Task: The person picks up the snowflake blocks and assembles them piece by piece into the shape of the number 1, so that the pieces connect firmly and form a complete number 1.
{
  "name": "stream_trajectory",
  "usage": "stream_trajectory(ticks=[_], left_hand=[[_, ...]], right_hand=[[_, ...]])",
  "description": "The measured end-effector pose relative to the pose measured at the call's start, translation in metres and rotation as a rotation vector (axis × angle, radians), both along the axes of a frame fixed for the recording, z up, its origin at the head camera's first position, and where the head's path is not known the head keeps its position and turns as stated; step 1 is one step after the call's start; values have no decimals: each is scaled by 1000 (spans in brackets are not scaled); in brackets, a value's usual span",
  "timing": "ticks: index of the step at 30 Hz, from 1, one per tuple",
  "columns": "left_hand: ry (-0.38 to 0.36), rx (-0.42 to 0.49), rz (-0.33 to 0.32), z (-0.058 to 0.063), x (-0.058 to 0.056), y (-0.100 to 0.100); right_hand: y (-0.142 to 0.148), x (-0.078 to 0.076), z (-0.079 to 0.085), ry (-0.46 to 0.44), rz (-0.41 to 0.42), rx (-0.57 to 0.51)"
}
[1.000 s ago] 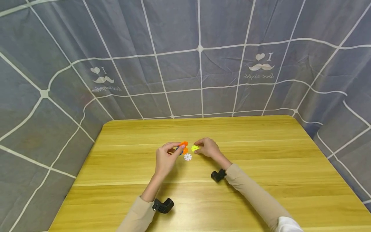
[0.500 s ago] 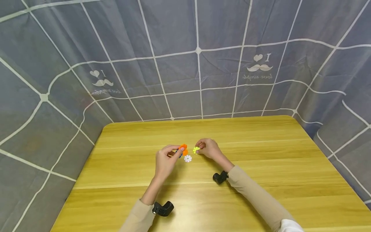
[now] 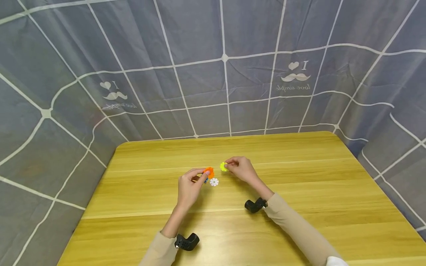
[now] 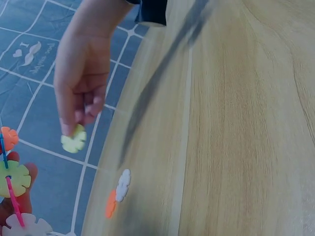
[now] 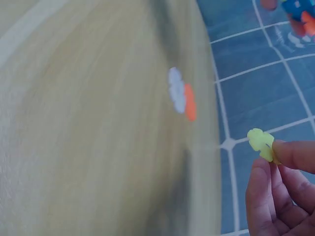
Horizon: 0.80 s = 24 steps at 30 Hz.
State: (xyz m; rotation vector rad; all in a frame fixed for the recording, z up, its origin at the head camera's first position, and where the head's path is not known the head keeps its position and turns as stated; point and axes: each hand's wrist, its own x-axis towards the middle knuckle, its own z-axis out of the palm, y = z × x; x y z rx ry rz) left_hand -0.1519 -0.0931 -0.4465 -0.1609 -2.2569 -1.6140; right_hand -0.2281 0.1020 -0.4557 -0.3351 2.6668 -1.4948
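Note:
In the head view my left hand holds a cluster of joined snowflake discs, its orange disc facing up. The left wrist view shows more of this cluster: a yellow-green disc, a pink disc edge-on and a pale disc. My right hand pinches a single yellow snowflake disc between thumb and fingertips, a short way right of the cluster. Under the hands, a white disc lies flat on the table, with a loose orange disc beside it in the right wrist view.
The wooden table stretches out around both hands. Behind it and at the sides hangs a grey curtain with white lines. Black wrist cameras sit on both forearms.
The yellow disc in my right hand dipped slightly, then rose and turned. In my left hand the cluster has shifted a little, its orange disc now overlapping the other orange patch.

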Motion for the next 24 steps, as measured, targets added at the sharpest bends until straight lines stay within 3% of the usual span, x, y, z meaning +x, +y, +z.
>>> stream_trajectory(ticks=[5, 13, 24], left_hand=[[-1, -41, 13, 0, -1, 0], [-2, -86, 22, -3, -3, 2], [12, -96, 16, -4, -4, 4]], right_hand=[[-2, 7, 14, -41, -7, -77], [-3, 17, 31, -36, 30, -173], [-6, 25, 40, 2, 43, -206]])
